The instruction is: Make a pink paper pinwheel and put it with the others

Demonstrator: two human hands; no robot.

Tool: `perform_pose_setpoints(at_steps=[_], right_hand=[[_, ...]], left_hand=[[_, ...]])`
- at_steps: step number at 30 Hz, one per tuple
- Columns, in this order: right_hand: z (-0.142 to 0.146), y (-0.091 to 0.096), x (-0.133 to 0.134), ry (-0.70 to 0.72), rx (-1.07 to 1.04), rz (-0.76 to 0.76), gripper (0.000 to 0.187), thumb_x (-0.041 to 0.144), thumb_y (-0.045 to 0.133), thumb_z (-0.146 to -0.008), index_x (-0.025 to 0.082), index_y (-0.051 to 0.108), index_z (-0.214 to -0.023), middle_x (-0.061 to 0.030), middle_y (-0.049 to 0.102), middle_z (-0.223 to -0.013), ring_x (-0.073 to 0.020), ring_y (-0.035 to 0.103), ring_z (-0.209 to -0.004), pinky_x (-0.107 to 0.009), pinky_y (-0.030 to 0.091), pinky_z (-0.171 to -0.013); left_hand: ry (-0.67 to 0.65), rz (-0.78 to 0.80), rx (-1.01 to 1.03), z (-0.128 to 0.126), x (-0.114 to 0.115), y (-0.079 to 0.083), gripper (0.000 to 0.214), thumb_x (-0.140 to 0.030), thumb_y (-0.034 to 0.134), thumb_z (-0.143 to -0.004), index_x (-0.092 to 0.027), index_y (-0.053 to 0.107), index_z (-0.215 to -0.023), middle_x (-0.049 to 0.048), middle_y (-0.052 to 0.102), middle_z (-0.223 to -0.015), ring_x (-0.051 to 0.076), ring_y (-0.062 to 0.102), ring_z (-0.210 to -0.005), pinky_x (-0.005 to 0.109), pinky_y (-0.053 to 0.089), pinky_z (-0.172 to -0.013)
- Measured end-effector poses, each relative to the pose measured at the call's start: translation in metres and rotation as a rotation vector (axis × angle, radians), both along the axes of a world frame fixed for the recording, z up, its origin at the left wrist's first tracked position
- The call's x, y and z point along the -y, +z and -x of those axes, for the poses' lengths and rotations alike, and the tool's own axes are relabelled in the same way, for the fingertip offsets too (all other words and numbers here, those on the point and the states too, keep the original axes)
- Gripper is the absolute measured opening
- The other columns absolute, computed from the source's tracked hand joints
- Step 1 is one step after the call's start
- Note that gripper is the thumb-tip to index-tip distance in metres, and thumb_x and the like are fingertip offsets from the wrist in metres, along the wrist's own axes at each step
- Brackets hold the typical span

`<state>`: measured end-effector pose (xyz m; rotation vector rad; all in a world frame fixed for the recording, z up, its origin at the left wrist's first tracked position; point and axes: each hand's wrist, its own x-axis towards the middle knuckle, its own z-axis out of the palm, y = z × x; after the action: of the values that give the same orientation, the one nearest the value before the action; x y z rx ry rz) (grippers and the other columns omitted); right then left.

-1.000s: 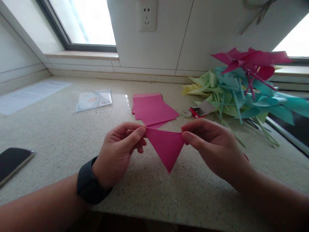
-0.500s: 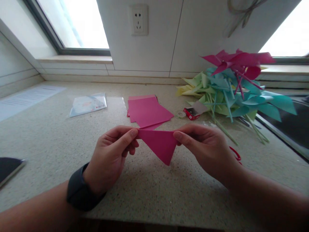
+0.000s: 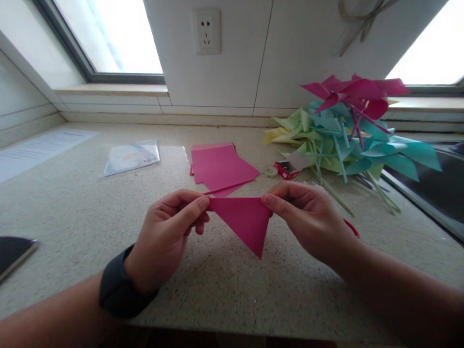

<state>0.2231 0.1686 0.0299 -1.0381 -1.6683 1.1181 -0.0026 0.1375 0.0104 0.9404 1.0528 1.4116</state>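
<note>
Between my two hands hangs a pink paper (image 3: 244,222) whose visible part is a triangle with its tip pointing down. My left hand (image 3: 174,217) pinches the upper left corner between thumb and fingers. At the upper right corner my right hand (image 3: 308,212) pinches it the same way. Just beyond lie several pink paper sheets (image 3: 221,166) in a loose stack, with a thin pink stick (image 3: 232,186) across their near edge. Beside my right wrist the red handle (image 3: 351,227) of something shows, mostly hidden by the arm.
A roll of tape (image 3: 270,171) and a small red box (image 3: 287,169) sit right of the stack. Behind them is a pile of paper pinwheels (image 3: 340,130). A clear packet (image 3: 132,158) and a printed sheet (image 3: 39,150) lie left; a dark object (image 3: 14,253) is at the left edge.
The pink paper's lower tip has swung down and slightly right, so more of its face shows. Both hands keep their pinch at the corners.
</note>
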Motion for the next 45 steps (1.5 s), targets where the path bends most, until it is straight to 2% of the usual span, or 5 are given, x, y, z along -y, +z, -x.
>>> perform_pose_setpoints(at_steps=[8, 13, 34, 41, 45], right_hand=[[-0.002, 0.001, -0.004, 0.066, 0.07, 0.033, 0.026, 0.037, 0.067, -0.089, 0.019, 0.063, -0.07, 0.0017, 0.058, -0.066, -0.0117, 0.049, -0.06, -0.025, 0.039, -0.055], [-0.001, 0.0, -0.004, 0.087, 0.093, 0.084, 0.026, 0.036, 0.068, -0.086, 0.018, 0.064, -0.068, 0.0016, 0.057, -0.063, -0.0112, 0.048, -0.058, -0.025, 0.037, -0.052], [0.004, -0.004, -0.005, 0.015, 0.113, 0.143, 0.027, 0.04, 0.065, -0.087, 0.02, 0.072, -0.071, 0.0005, 0.061, -0.067, -0.0125, 0.05, -0.06, -0.027, 0.039, -0.055], [0.002, -0.005, -0.005, 0.153, 0.143, 0.262, 0.032, 0.051, 0.069, -0.084, 0.021, 0.076, -0.084, -0.0013, 0.068, -0.079, -0.013, 0.055, -0.067, -0.026, 0.04, -0.06], [0.002, -0.007, -0.005, 0.043, 0.22, 0.307, 0.036, 0.054, 0.068, -0.083, 0.019, 0.075, -0.076, -0.0012, 0.064, -0.069, -0.0118, 0.048, -0.058, -0.026, 0.033, -0.05]], left_hand=[[-0.193, -0.009, -0.153, 0.003, -0.004, 0.003, 0.017, -0.035, 0.073, -0.083, -0.018, 0.075, -0.087, 0.003, 0.07, -0.083, 0.011, 0.057, -0.058, 0.021, 0.05, -0.051], [-0.39, -0.005, -0.453, 0.006, -0.008, 0.004, 0.019, -0.037, 0.073, -0.085, -0.019, 0.077, -0.083, -0.0008, 0.063, -0.067, 0.009, 0.05, -0.057, 0.018, 0.041, -0.053], [-0.218, 0.051, -0.404, 0.002, 0.0, -0.005, 0.026, -0.044, 0.073, -0.085, -0.019, 0.075, -0.078, -0.0034, 0.055, -0.059, 0.006, 0.043, -0.051, 0.015, 0.032, -0.046], [-0.149, 0.079, -0.358, 0.005, -0.002, -0.009, 0.027, -0.045, 0.074, -0.083, -0.019, 0.074, -0.076, -0.003, 0.055, -0.056, 0.006, 0.044, -0.05, 0.015, 0.032, -0.045], [-0.137, 0.081, -0.349, 0.006, -0.004, -0.011, 0.028, -0.046, 0.075, -0.083, -0.019, 0.074, -0.076, -0.0031, 0.055, -0.057, 0.007, 0.045, -0.05, 0.016, 0.034, -0.045]])
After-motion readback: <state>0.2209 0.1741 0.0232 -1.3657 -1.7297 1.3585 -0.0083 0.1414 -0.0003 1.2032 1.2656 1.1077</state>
